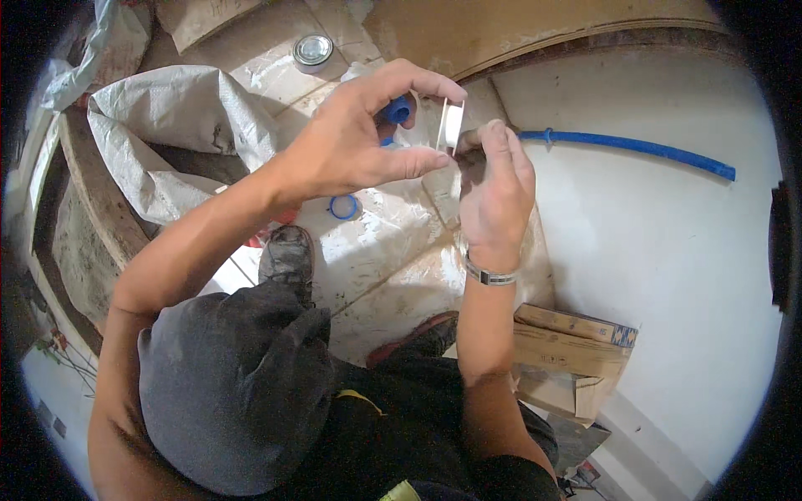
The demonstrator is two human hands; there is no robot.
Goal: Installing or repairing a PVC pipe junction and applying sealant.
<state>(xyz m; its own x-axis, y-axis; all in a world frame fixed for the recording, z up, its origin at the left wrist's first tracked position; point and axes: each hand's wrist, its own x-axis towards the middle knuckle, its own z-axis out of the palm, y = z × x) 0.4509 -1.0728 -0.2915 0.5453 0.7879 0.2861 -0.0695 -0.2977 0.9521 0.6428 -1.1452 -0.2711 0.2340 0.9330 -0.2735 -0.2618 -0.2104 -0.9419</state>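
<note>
My left hand [359, 138] is raised in front of me, with the thumb and forefinger pinching a small white tape roll [452, 123] by its rim. A blue plastic fitting [396, 111] sits behind those fingers, partly hidden in the palm. My right hand [494, 188] is right beside the roll, its fingertips closed on the thin white tape coming off it. There is a metal band on my right wrist. A blue pipe [635, 148] runs along the white wall to the right of both hands.
Below the hands lies a dusty tiled floor [376, 250] with a blue ring [343, 206] and a round metal floor drain [312, 49]. A white woven sack [180, 125] lies at the left, a cardboard box [572, 355] leans at the wall's foot, and my dark shoe [286, 255] stands on the tiles.
</note>
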